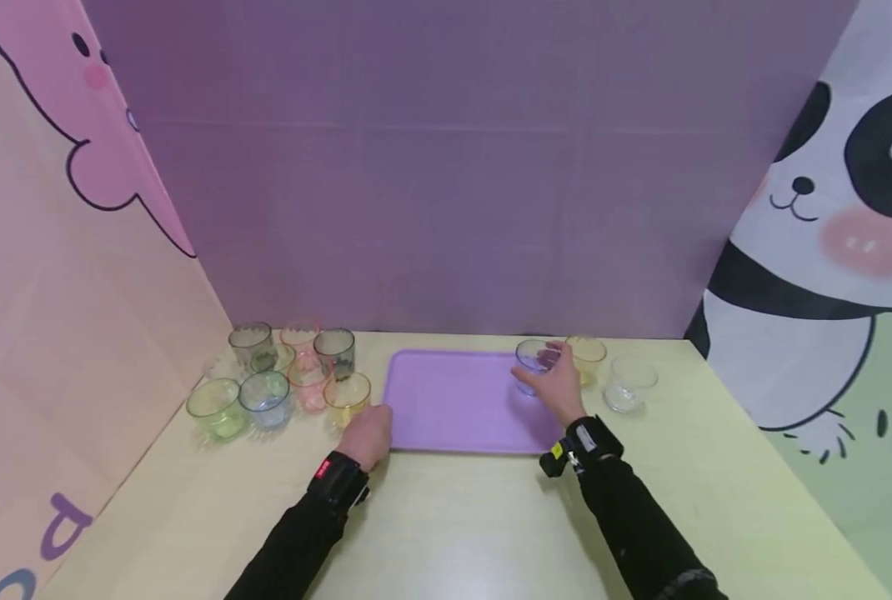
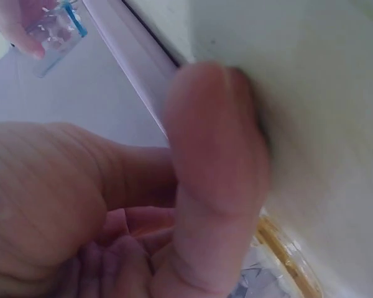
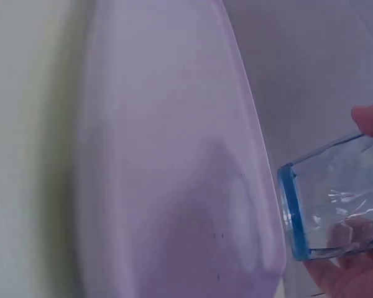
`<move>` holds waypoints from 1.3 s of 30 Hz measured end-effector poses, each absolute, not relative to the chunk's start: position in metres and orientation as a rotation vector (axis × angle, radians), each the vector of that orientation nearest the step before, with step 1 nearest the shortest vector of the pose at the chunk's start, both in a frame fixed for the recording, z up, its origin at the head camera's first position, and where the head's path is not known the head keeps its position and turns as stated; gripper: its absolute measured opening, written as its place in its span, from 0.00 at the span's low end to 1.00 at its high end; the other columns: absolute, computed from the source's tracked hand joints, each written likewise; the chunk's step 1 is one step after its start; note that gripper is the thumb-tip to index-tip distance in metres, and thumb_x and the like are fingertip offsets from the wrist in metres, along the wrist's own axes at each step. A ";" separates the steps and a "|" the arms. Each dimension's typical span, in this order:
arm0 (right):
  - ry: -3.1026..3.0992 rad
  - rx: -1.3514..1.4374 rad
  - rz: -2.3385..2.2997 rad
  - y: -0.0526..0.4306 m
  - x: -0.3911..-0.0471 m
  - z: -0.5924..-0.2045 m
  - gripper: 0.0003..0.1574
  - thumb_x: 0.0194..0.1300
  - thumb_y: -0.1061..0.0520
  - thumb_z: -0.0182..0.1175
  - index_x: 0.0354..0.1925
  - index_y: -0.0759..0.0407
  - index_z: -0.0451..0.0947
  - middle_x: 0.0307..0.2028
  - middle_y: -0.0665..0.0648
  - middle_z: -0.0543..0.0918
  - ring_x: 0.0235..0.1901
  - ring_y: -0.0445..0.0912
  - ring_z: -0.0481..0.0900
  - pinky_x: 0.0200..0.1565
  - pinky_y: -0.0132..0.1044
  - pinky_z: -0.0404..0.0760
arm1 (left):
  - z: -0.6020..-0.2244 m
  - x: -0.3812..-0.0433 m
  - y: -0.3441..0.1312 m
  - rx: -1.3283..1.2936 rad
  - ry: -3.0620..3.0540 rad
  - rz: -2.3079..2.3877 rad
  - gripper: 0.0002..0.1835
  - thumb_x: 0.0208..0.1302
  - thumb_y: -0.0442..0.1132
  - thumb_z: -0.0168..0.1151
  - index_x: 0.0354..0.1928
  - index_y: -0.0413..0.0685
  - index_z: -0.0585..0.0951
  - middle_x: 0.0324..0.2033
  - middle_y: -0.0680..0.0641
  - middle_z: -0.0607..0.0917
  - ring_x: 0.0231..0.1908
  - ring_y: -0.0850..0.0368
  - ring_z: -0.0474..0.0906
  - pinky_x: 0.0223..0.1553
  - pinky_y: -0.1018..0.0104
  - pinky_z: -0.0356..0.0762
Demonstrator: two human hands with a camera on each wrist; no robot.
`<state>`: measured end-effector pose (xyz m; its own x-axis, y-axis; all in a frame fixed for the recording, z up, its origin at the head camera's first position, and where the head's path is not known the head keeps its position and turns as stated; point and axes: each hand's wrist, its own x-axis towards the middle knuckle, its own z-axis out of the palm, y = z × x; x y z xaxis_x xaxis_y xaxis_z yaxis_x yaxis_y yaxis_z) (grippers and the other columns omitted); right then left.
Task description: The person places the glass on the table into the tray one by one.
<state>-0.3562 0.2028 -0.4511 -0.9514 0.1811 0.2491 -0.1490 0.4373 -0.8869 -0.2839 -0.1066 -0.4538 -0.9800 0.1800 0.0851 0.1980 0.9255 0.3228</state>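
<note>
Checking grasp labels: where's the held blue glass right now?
In the head view, the blue glass is in the right hand, at the far right corner of the purple tray, just left of a yellow glass.

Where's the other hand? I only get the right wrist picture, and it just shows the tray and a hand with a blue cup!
Observer: The left hand is holding the left edge of the tray.
Operator: Cool! Are there any more cups on that side?
Observer: Yes, a bunch of colored cups stands to the left of the tray.
Operator: And what's on the other side?
Observer: A yellow cup and a clear cup stand to the right of the tray.
</note>
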 end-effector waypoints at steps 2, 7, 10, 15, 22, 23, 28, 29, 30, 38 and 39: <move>-2.338 -0.038 1.573 0.200 -0.363 -0.453 0.56 0.39 0.47 0.74 0.60 0.61 0.55 0.51 0.64 0.72 0.52 0.54 0.70 0.54 0.45 0.69 | -0.453 -0.285 -0.106 -0.279 -3.044 -0.520 0.07 0.55 0.25 0.52 0.23 0.39 0.75 0.23 0.41 0.79 0.20 0.50 0.75 0.18 0.64 0.72; -2.274 -0.056 1.647 0.195 -0.375 -0.454 0.53 0.42 0.53 0.73 0.60 0.63 0.55 0.53 0.65 0.70 0.55 0.56 0.68 0.55 0.45 0.68 | -0.454 -0.285 -0.106 -0.259 -3.060 -0.527 0.07 0.56 0.25 0.51 0.24 0.39 0.75 0.23 0.41 0.79 0.21 0.49 0.75 0.19 0.63 0.73; -2.314 -0.065 1.587 0.194 -0.382 -0.457 0.53 0.41 0.53 0.73 0.60 0.65 0.56 0.55 0.65 0.70 0.56 0.57 0.67 0.56 0.46 0.68 | -0.455 -0.284 -0.106 -0.268 -3.046 -0.521 0.07 0.55 0.25 0.52 0.23 0.40 0.75 0.23 0.42 0.79 0.21 0.50 0.75 0.19 0.63 0.73; -2.403 -0.111 1.443 0.196 -0.391 -0.461 0.53 0.42 0.51 0.72 0.60 0.66 0.56 0.53 0.67 0.71 0.54 0.58 0.69 0.55 0.47 0.69 | -0.456 -0.284 -0.105 -0.280 -3.030 -0.525 0.07 0.54 0.25 0.52 0.23 0.39 0.75 0.23 0.42 0.79 0.20 0.50 0.75 0.19 0.64 0.72; -2.424 -0.123 1.412 0.198 -0.400 -0.459 0.56 0.43 0.49 0.72 0.61 0.66 0.53 0.55 0.69 0.69 0.55 0.60 0.68 0.55 0.49 0.68 | -0.457 -0.284 -0.105 -0.282 -3.017 -0.523 0.08 0.54 0.24 0.52 0.22 0.39 0.76 0.23 0.41 0.79 0.19 0.50 0.75 0.17 0.65 0.72; -2.422 -0.123 1.422 0.198 -0.401 -0.459 0.57 0.42 0.48 0.72 0.62 0.65 0.52 0.55 0.69 0.69 0.55 0.60 0.67 0.55 0.49 0.67 | -0.457 -0.284 -0.106 -0.279 -3.018 -0.523 0.08 0.54 0.24 0.51 0.22 0.39 0.76 0.23 0.41 0.79 0.19 0.50 0.75 0.17 0.65 0.72; -2.481 -0.175 1.404 0.197 -0.406 -0.459 0.59 0.42 0.44 0.72 0.63 0.63 0.50 0.56 0.69 0.69 0.54 0.60 0.68 0.55 0.49 0.68 | -0.456 -0.284 -0.105 -0.258 -3.038 -0.524 0.07 0.55 0.24 0.52 0.23 0.38 0.76 0.24 0.41 0.80 0.19 0.50 0.75 0.16 0.65 0.72; -2.495 -0.194 1.392 0.197 -0.407 -0.460 0.59 0.42 0.44 0.72 0.63 0.62 0.50 0.56 0.69 0.69 0.54 0.60 0.69 0.55 0.49 0.68 | -0.456 -0.285 -0.105 -0.259 -3.038 -0.524 0.07 0.55 0.24 0.52 0.24 0.38 0.76 0.24 0.41 0.80 0.19 0.50 0.75 0.16 0.65 0.72; -2.508 -0.203 1.378 0.197 -0.408 -0.460 0.59 0.43 0.44 0.72 0.63 0.63 0.50 0.56 0.69 0.69 0.54 0.60 0.69 0.54 0.50 0.68 | -0.456 -0.285 -0.105 -0.257 -3.040 -0.525 0.07 0.55 0.24 0.52 0.24 0.38 0.76 0.24 0.41 0.80 0.19 0.50 0.75 0.16 0.65 0.72; -2.542 -0.223 1.341 0.196 -0.414 -0.459 0.59 0.45 0.45 0.70 0.64 0.66 0.49 0.55 0.72 0.68 0.54 0.62 0.67 0.56 0.51 0.66 | -0.457 -0.287 -0.105 -0.265 -3.024 -0.502 0.07 0.53 0.23 0.53 0.22 0.39 0.76 0.23 0.41 0.80 0.20 0.49 0.76 0.18 0.63 0.73; -2.550 -0.216 1.335 0.196 -0.415 -0.459 0.59 0.45 0.45 0.70 0.64 0.66 0.49 0.55 0.73 0.68 0.54 0.63 0.67 0.56 0.51 0.66 | -0.457 -0.287 -0.105 -0.267 -3.022 -0.496 0.07 0.53 0.23 0.53 0.22 0.39 0.76 0.23 0.42 0.80 0.20 0.50 0.76 0.18 0.63 0.73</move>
